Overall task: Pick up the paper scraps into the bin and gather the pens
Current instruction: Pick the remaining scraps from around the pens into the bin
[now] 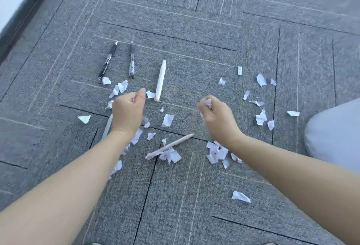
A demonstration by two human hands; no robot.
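Right hand (pixel 216 116): we log it curled closed over the carpet, fingers pinched on a small white paper scrap (pixel 208 102) that shows at the fingertips.

Left hand (pixel 127 113): closed in a loose fist, thumb raised. A hint of something pale shows inside the curl; we cannot tell whether it grips anything.

Loose scraps (pixel 168 120): white torn pieces scattered over the grey carpet (pixel 175 196). We count one cluster below the right wrist, another under the left forearm, a spread to the far right, and one lone piece near the bottom right.

White marker (pixel 160 81): lying lengthwise just beyond and between the two hands, one scrap touching its near end.

Pale pen (pixel 169 146): lying at a slant between the forearms, its lower end resting on a heap of scraps.

Second white pen (pixel 107 126): partly hidden under the left wrist.

Black pen (pixel 108 61) and clear-barrelled pen (pixel 131 60): side by side, apart, beyond the left hand.

Grey fabric, perhaps a knee (pixel 335 133): at the right edge.
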